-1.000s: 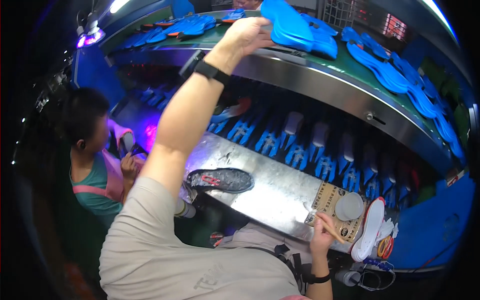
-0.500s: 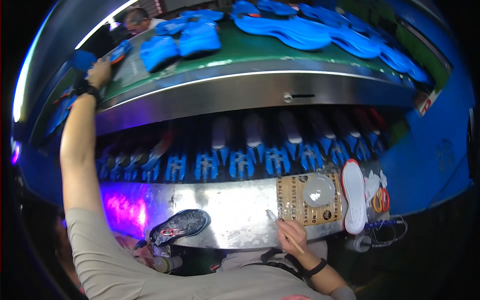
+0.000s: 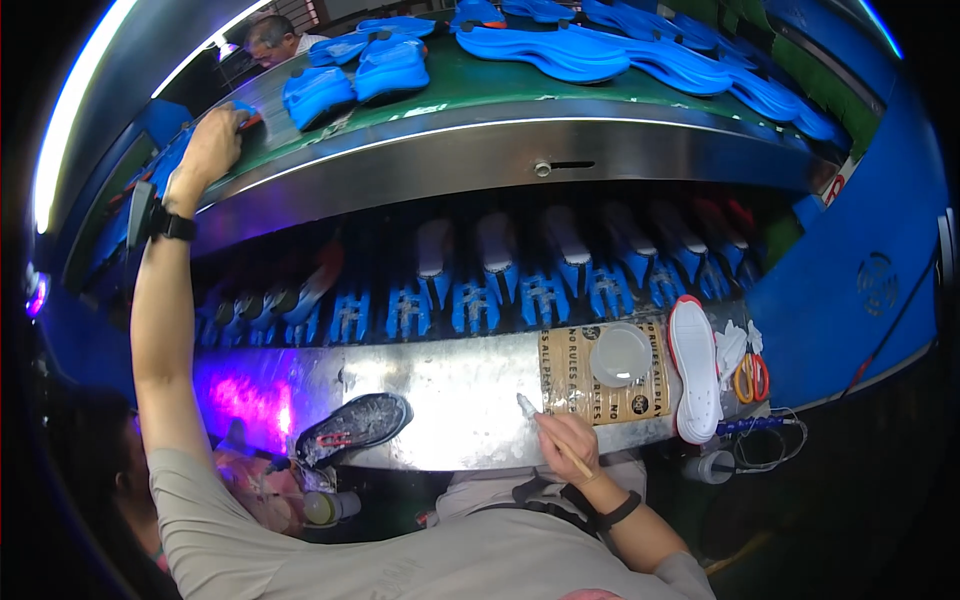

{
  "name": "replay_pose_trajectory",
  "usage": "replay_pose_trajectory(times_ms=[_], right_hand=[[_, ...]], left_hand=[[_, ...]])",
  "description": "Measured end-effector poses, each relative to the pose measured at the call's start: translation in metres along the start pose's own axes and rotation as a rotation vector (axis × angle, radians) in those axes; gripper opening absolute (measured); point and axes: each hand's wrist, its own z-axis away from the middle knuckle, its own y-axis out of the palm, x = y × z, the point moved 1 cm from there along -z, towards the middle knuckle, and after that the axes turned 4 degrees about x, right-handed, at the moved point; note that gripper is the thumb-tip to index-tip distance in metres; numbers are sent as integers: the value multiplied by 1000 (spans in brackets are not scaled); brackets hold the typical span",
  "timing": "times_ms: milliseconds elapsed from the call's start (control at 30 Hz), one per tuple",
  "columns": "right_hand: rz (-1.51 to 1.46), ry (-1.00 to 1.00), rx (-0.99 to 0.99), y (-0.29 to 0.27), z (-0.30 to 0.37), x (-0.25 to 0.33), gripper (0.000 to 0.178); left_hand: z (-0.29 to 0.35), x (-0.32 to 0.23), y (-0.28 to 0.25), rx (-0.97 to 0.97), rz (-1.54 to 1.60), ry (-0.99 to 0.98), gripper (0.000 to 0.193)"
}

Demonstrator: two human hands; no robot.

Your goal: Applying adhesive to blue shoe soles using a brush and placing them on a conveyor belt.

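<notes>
My left arm reaches up to the green belt, where my left hand (image 3: pixel 212 148) closes its fingers on a small blue-and-orange shoe part (image 3: pixel 246 114), mostly covered by the hand. Low over the metal bench (image 3: pixel 460 400), my right hand (image 3: pixel 568 446) grips a brush (image 3: pixel 526 406) by its wooden handle, the pale tip pointing away from me. Between the two arms a dark shoe sole (image 3: pixel 355 428) with red marks lies on the bench, its surface streaked whitish. A round translucent dish (image 3: pixel 620 355) stands on brown printed paper (image 3: pixel 560 375) beyond the brush.
A white sole with a red edge (image 3: pixel 694 370) lies right of the dish, beside orange-handled scissors (image 3: pixel 750 378). Several blue soles (image 3: pixel 545 52) ride on the green belt (image 3: pixel 455 100). Beneath it hangs a row of shoes on blue holders (image 3: pixel 475 305). Another person (image 3: pixel 270 42) is behind the belt.
My left hand has moved up and right onto the blue-and-orange part and closed on it. My right hand still holds the brush over the bench. The whole view has shifted slightly.
</notes>
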Motion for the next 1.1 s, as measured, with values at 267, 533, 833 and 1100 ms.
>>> replay_pose_trajectory(times_ms=[267,533,833,1100], right_hand=[[-12,-28,-17,4,4,0,24],[-109,235,-47,-19,-4,10,17],[44,405,-210,-128,-56,-2,11],[130,520,-40,-126,-70,-12,15]], left_hand=[[71,-54,-82,-31,649,-541,31],[134,-120,-34,-346,1216,-607,53],[279,-327,30,70,2266,-775,54],[342,-404,24,534,3251,-723,83]])
